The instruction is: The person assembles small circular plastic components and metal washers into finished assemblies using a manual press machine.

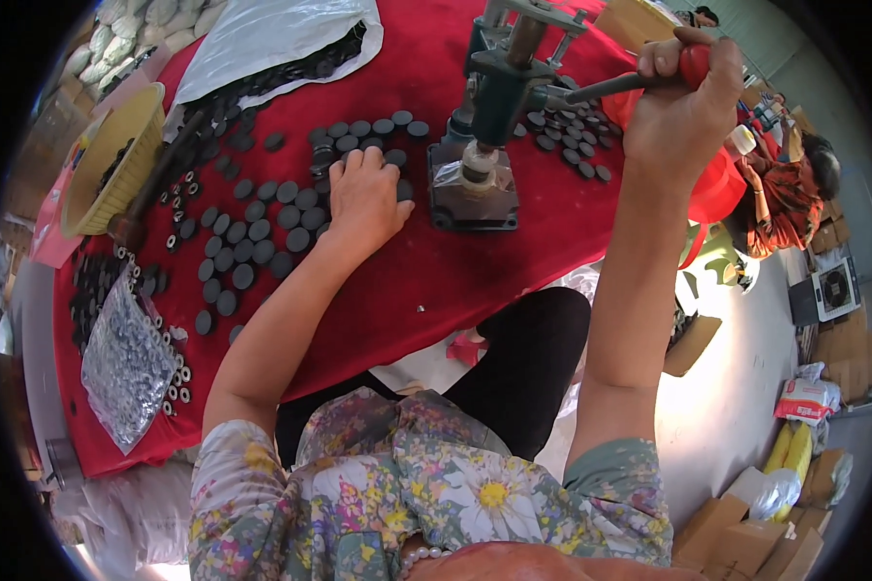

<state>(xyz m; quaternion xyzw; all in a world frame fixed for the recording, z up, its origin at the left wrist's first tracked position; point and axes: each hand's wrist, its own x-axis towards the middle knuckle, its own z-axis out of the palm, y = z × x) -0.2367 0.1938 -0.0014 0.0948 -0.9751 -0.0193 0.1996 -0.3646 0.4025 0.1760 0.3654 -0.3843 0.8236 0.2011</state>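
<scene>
At red cloth (436, 271) | left hand (370, 197) beside black discs (259, 229) — fingers (356, 163): can't tell | right hand (683, 116) clamped on lever (606, 88) (red-knobbed)

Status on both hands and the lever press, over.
Right hand closed on press lever. Left hand at dark discs, grip unclear. Lever press upright; clear film on base.

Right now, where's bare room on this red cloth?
The widest patch of red cloth, bare but for one speck, lies between your left forearm and the dark green metal press. A smaller one lies right of the press, nearer you than the round dark discs. Left of your left hand, similar discs crowd together.
</scene>
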